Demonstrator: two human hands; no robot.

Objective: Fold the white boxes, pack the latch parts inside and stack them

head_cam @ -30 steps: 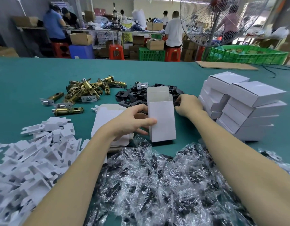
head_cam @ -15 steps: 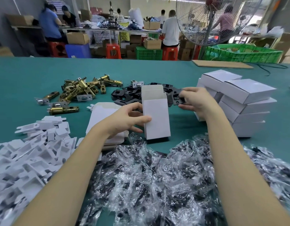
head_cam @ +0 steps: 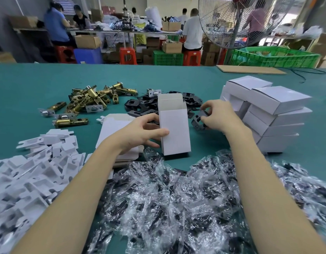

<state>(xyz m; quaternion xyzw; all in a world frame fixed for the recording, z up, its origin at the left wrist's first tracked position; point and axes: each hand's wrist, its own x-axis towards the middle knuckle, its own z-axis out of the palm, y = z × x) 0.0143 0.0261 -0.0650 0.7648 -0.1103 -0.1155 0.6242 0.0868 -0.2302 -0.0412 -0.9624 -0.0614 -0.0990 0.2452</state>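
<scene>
One open white box (head_cam: 174, 128) stands upright on the green counter (head_cam: 30, 83), its top flaps up. Right of it sits a stack of closed white boxes (head_cam: 272, 114), roughly eight visible, though the ones behind cannot be counted surely. Behind the open box lies a heap of black plates (head_cam: 140, 105), too tangled to count, and left of that a pile of a dozen or so brass latch bolts (head_cam: 88, 99). A stack of flat box blanks (head_cam: 112, 129) lies just left of the open box; white card inserts (head_cam: 30, 171) and clear bagged parts (head_cam: 167, 198) crowd the near edge. The bare counter lies mostly behind the heaps, toward the far edge.

The left hand (head_cam: 140, 132) grips the open box's left side, thumb across the front. The right hand (head_cam: 216, 116), just right of the box, pinches one black plate (head_cam: 198, 120) between curled fingers, lifted above the counter.
</scene>
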